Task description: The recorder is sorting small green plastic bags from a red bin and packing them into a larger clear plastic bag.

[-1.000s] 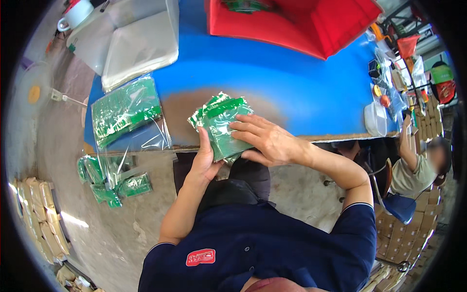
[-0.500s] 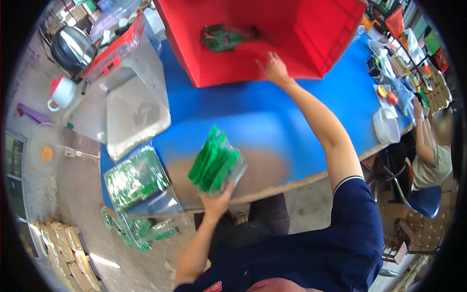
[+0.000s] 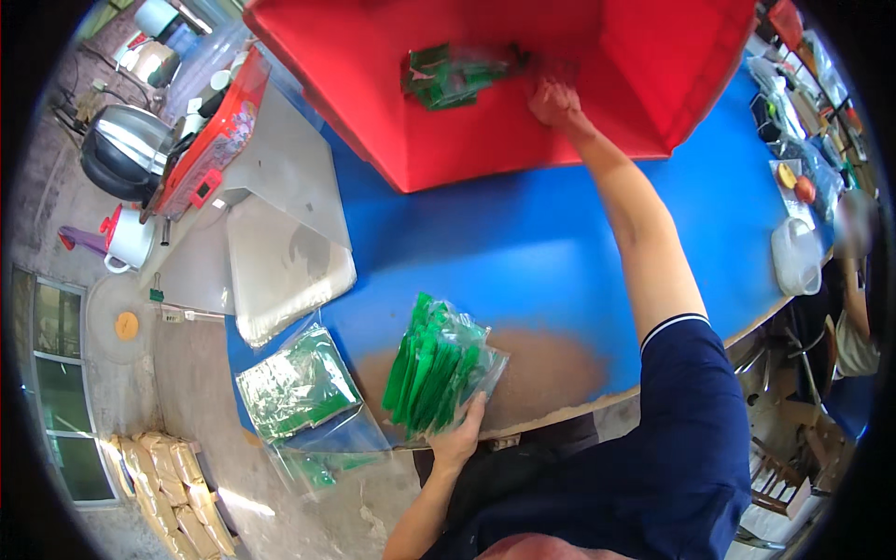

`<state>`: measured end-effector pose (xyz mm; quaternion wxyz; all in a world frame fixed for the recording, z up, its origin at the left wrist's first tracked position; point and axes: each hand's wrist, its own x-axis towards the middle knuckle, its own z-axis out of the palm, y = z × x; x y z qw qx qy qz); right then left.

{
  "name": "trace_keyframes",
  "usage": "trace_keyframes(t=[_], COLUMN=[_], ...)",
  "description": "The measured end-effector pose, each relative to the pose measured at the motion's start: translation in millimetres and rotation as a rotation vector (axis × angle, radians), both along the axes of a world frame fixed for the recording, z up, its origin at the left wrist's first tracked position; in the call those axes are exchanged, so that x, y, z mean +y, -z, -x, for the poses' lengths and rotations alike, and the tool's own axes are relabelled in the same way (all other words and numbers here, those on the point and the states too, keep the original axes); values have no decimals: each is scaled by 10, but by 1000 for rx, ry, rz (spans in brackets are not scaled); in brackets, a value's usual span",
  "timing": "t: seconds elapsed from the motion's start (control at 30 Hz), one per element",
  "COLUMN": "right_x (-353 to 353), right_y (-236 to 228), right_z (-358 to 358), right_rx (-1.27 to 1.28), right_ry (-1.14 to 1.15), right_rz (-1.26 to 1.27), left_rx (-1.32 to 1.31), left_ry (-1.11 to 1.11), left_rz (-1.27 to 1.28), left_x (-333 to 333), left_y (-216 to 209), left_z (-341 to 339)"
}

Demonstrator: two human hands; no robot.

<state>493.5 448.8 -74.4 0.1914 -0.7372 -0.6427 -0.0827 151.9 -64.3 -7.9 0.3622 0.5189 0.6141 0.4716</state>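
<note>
My left hand [image 3: 459, 437] is closed around the lower edge of a bundle of green pieces in clear plastic bags [image 3: 437, 369], held over the near edge of the blue table. The bundle fans out upward from the fingers. My right arm reaches forward into a large red bin [image 3: 523, 154], and my right hand [image 3: 556, 103] is low inside it. Its fingers are blurred, so their grip does not show. Just left of that hand, green packets in clear plastic [image 3: 453, 77] lie in the bin.
Left of the bundle, a clear bag of green packets [image 3: 303, 387] overhangs the table [image 3: 485, 243]. Behind it stands a translucent plastic box [image 3: 289, 271]. Fruit [image 3: 803, 189] and a clear tub [image 3: 795, 257] sit at the right, near another person [image 3: 854, 317].
My right hand has moved farther into the red bin, toward the right of the packets there. The bundle stays in my left hand. The whole view has shifted with my head.
</note>
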Motion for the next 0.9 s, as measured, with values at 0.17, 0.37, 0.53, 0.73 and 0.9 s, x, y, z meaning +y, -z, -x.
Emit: trace_keyframes(t=[0.17,0.37,0.53,0.73,0.9], right_x=[-1177,-3129,-4569,-5147,-4507], right_y=[-110,-335,-431,-719,-861], right_z=[366,1036,1720,2159,1466], right_rx=[42,114,53,-64,282], right_ry=[-120,-217,-136,-437,-607], right_rz=[-272,190,149,18,-217], left_rx=[-130,-357,-760,-1274,-1463], left_ry=[-41,6,129,229,245], left_rz=[-108,-220,-90,174,231], left_x=[40,25,-374,-1299,-1540], left_y=[35,-50,-11,116,446], left_z=[12,121,331,754,929])
